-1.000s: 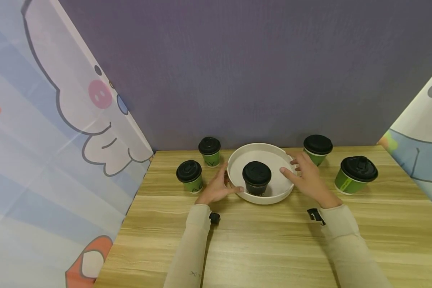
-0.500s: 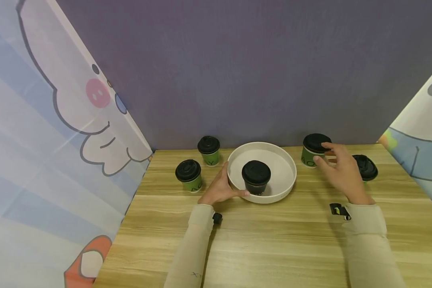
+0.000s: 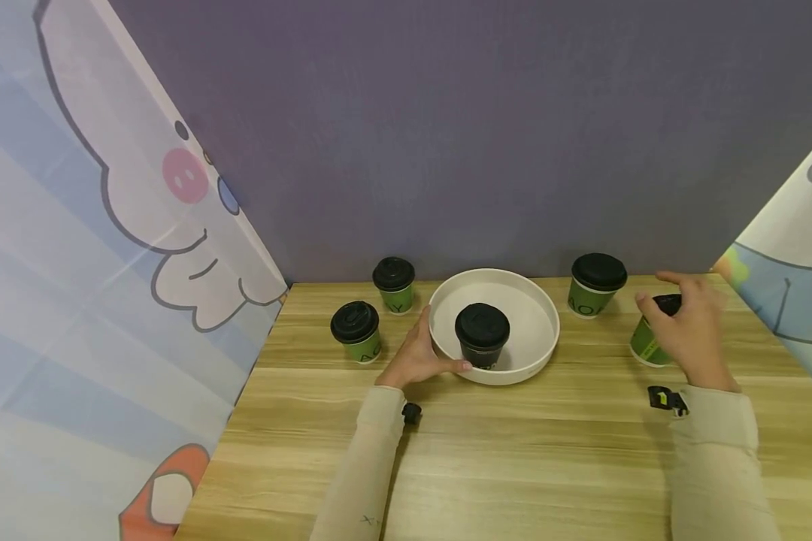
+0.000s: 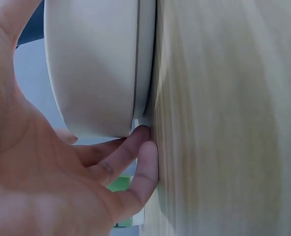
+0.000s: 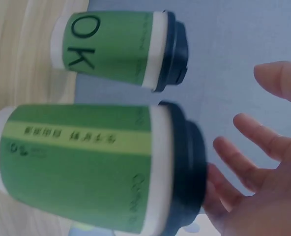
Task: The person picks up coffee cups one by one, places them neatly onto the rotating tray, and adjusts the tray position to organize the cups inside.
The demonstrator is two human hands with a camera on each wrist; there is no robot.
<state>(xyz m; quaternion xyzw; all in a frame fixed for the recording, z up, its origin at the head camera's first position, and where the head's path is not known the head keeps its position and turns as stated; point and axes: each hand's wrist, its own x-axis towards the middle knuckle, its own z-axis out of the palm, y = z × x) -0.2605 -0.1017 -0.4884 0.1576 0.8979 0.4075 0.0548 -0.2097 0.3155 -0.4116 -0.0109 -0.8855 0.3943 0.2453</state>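
Note:
My left hand (image 3: 419, 357) holds the left edge of a round white tray (image 3: 543, 349). Its thumb lies at the front rim and its fingers are against the outer wall (image 4: 94, 69). In the tray stands a dark coffee cup (image 3: 482, 334) with a black lid. My right hand (image 3: 693, 327) is spread beside a green coffee cup (image 3: 649, 344) at the right, hiding part of its lid. In the right wrist view the fingers stand close to the lid (image 5: 189, 167) of that cup (image 5: 81, 172); whether they touch it is unclear.
Another green cup (image 3: 592, 289) stands behind, to the right of the tray. Two more lidded green cups, a rear one (image 3: 395, 289) and a nearer one (image 3: 357, 334), stand left of the tray. A grey wall (image 3: 487, 150) closes off the back of the wooden table (image 3: 514, 466).
My right hand has left the tray's right side and moved right, past the rear cup to the rightmost cup. My left hand has stayed at the tray, its thumb slightly further along the rim.

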